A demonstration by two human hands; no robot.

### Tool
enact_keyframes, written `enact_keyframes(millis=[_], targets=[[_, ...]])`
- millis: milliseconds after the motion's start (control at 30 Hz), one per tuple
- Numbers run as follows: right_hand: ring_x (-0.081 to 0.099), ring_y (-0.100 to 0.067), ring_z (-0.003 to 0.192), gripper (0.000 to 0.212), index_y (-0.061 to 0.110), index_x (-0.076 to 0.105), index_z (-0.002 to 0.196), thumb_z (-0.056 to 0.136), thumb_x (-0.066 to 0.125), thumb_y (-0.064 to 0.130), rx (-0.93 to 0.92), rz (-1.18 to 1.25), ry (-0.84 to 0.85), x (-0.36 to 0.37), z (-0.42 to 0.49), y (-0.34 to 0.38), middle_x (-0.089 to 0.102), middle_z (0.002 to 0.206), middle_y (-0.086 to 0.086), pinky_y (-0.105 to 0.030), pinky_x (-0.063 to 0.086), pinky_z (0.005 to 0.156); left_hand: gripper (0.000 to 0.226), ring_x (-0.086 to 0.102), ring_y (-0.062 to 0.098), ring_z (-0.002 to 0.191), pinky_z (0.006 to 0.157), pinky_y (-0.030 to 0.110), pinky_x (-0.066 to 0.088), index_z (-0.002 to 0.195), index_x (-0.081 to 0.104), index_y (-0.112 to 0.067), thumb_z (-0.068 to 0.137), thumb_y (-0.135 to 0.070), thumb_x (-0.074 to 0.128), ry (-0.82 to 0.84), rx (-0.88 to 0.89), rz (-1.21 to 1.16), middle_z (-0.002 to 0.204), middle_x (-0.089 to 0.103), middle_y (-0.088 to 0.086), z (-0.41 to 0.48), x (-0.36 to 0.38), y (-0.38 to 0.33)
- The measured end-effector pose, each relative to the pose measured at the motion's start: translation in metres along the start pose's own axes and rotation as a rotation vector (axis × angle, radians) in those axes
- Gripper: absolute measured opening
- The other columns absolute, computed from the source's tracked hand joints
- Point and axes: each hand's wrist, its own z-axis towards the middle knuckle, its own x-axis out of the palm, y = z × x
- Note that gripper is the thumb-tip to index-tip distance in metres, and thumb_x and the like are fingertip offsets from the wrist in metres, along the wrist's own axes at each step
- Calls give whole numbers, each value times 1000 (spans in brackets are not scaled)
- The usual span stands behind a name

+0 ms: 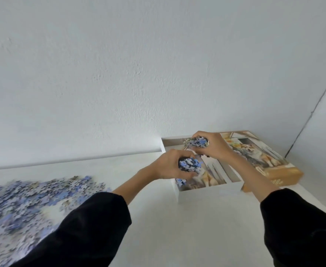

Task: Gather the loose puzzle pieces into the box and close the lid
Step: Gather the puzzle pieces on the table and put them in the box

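A white open box (206,196) stands on the table at the middle right, with a dog picture sheet lying inside it. My left hand (169,166) grips a handful of blue and white puzzle pieces (190,165) over the box's left part; a few pieces (180,182) hang or drop below it. My right hand (214,146) grips another handful of pieces (196,142) over the far part of the box. The lid (264,157), printed with a dog, lies to the right of the box. A large heap of loose pieces (27,205) covers the table at the left.
The white table (177,237) ends at a white wall (139,74) just behind the box. A wall corner (312,110) rises at the right, close to the lid. My dark sleeves fill the lower part of the view.
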Motion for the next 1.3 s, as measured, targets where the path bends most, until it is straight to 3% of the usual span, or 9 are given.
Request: enact_keyframes(millis=[167, 300, 500, 600, 733, 867, 967, 1033, 1300], targets=[[65, -27, 87, 39, 20, 65, 103, 69, 78, 34, 59, -17, 37, 2, 27, -45, 69, 97, -5, -46, 50, 79, 21, 60, 19, 70, 67, 27, 45, 85, 59, -23, 71, -24, 75, -5, -18, 45, 78, 64, 2, 54, 18, 18], [55, -22, 94, 35, 20, 63, 106, 73, 75, 28, 78, -42, 51, 22, 41, -67, 66, 98, 1, -40, 43, 92, 20, 56, 15, 67, 66, 29, 45, 88, 62, -19, 74, -27, 74, 10, -79, 107, 77, 64, -1, 79, 34, 41], [59, -9, 96, 21, 26, 64, 99, 79, 70, 25, 36, -24, 9, 44, 44, -83, 66, 100, 11, -34, 50, 79, 24, 50, 13, 98, 74, 15, 29, 102, 65, -12, 82, -25, 67, 122, -92, 262, 110, 58, 5, 85, 48, 70], [60, -10, 95, 22, 23, 66, 98, 77, 71, 16, 42, 36, -10, 50, 44, -87, 67, 99, 8, -28, 48, 80, 28, 47, 16, 106, 87, 25, 35, 107, 64, -14, 85, -30, 63, 55, -75, 371, 112, 56, 4, 82, 49, 73], [60, -14, 96, 19, 21, 67, 99, 82, 65, 13, 3, 70, -55, 49, 42, -85, 66, 102, 8, -30, 48, 84, 29, 52, 17, 105, 85, 31, 40, 112, 63, -17, 90, -33, 55, 58, -16, 429, 116, 58, 2, 73, 52, 67], [62, -18, 74, 26, 15, 68, 102, 88, 51, 2, -42, 56, 25, 49, 35, -82, 62, 85, 25, -30, 50, 69, 28, 55, 16, 104, 83, 34, 46, 113, 65, -19, 92, -31, 52, 144, 11, 480, 113, 62, 0, 66, 50, 62], [60, -21, 96, 34, 14, 68, 102, 88, 43, -4, -30, 45, 41, 50, 34, -78, 65, 105, 3, -36, 47, 85, 25, 59, 16, 97, 79, 37, 49, 109, 67, -15, 92, -25, 52, 68, -7, 437, 108, 65, 1, 64, 45, 60], [58, -22, 92, 34, 17, 67, 103, 90, 42, 0, 8, 23, -5, 48, 33, -78, 62, 107, 1, -38, 46, 84, 23, 59, 16, 95, 78, 40, 49, 107, 67, -14, 92, -22, 52, 49, -24, 408, 107, 65, 1, 62, 42, 60], [57, -8, 104, 30, 15, 65, 109, 89, 49, -1, 12, 126, 11, 45, 31, -69, 65, 110, 2, -15, 40, 88, 21, 61, 15, 92, 82, 28, 46, 106, 69, -11, 92, -18, 55, 51, 16, 260, 104, 67, 4, 49, 23, 53]])
